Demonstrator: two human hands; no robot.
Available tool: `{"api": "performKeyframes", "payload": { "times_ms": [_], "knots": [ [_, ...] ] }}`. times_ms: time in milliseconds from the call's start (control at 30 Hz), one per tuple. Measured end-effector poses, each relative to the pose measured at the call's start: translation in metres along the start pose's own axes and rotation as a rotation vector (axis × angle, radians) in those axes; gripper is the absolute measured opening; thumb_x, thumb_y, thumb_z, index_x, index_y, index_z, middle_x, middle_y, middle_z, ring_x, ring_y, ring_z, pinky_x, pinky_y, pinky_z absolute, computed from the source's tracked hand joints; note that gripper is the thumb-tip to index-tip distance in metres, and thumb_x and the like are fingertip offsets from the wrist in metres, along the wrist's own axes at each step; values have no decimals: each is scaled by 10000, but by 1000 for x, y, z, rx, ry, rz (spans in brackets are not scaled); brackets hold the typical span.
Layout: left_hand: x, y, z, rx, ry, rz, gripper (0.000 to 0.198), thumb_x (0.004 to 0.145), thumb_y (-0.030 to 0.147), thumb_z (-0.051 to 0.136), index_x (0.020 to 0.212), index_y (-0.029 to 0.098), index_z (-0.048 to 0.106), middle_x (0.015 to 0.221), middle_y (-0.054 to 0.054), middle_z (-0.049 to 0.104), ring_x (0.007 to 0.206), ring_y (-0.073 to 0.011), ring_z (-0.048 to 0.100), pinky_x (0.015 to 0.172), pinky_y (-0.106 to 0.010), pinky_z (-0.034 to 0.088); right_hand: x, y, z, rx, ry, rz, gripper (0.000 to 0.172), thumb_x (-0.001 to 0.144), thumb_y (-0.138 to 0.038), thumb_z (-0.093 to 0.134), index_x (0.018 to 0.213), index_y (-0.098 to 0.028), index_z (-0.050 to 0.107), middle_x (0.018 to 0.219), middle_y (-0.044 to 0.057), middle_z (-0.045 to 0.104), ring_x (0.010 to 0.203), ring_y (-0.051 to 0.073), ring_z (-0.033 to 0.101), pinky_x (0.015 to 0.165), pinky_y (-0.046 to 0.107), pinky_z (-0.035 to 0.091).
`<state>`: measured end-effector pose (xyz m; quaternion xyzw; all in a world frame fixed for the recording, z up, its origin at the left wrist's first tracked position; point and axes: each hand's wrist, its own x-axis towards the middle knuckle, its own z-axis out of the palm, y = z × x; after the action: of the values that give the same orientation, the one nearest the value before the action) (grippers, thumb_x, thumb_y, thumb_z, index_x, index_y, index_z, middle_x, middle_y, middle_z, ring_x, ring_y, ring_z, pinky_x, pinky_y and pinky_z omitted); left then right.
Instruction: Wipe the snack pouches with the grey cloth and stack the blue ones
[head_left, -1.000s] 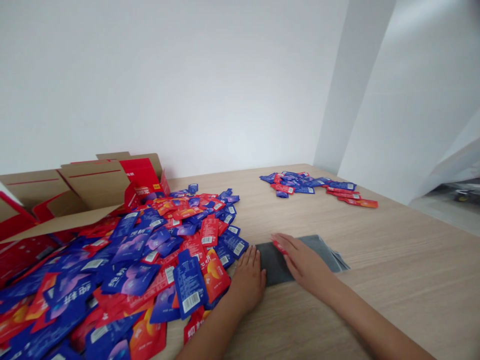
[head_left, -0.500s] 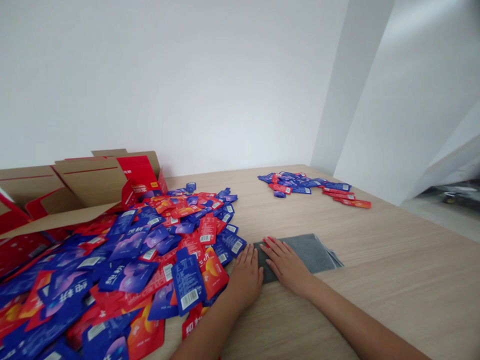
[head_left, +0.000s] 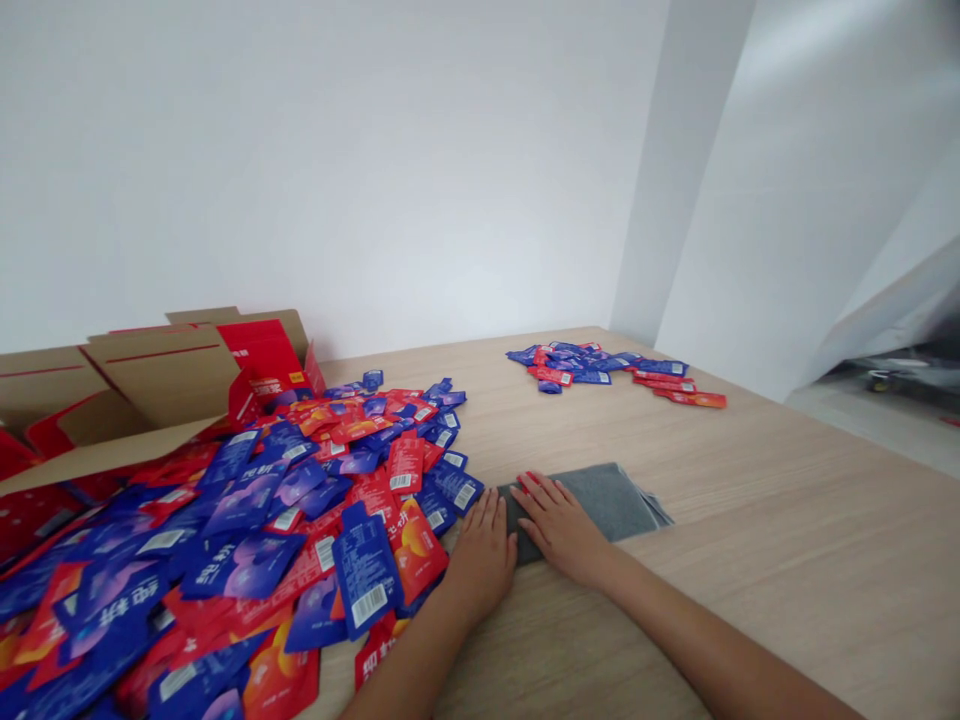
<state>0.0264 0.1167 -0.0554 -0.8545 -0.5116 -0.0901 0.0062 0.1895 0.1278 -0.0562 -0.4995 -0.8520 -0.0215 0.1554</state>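
A folded grey cloth (head_left: 616,500) lies flat on the wooden table. My right hand (head_left: 564,530) rests palm down on its left part, fingers stretched out. Something small and red (head_left: 527,482) shows at those fingertips; most of it is covered, so I cannot tell what it is. My left hand (head_left: 484,555) lies flat with extended fingers at the cloth's left end, close beside my right fingertips. Just left of it are blue pouches (head_left: 457,487) and a red-orange pouch (head_left: 415,545), part of a large heap.
Red and blue pouches (head_left: 251,500) spread over the table's left side. Behind them stand open red cardboard boxes (head_left: 161,375) with brown flaps. A smaller pile of pouches (head_left: 574,360) lies at the far right, near the table edge. A white wall (head_left: 450,180) rises behind.
The view has turned slightly to the right, so everything appears shifted a little left. Both hands stay flat at the cloth, with no clear movement over it.
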Motion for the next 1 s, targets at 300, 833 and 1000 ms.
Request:
{"api": "performKeyframes", "payload": {
  "times_ms": [300,833,1000],
  "knots": [
    [-1,3,-7,8,-68,-17,502,891,233,318,1331,-5,353,1416,-193,307,1320,-256,248,1070,-409,252,-3,20,-9,66,99,230,516,795,-268,531,1273,-94,450,1168,182,562,1105,279,502,943,430,400],
    [-1,3,-6,-152,-35,-54,493,887,291,361,1309,38,402,1390,-180,371,1304,-268,295,1069,-413,254,56,-8,-23,925,29,323,265,830,-252,434,1087,-252,498,908,65,669,794,262,644,641,419,528],
    [-2,5,-9,-171,-29,-79,379,873,262,381,1152,62,542,1239,-168,530,1194,-261,440,1039,-407,302,126,-90,-44,996,-228,91,327,680,-140,612,1001,-186,568,878,30,642,790,220,623,701,353,506]
  ]
}}
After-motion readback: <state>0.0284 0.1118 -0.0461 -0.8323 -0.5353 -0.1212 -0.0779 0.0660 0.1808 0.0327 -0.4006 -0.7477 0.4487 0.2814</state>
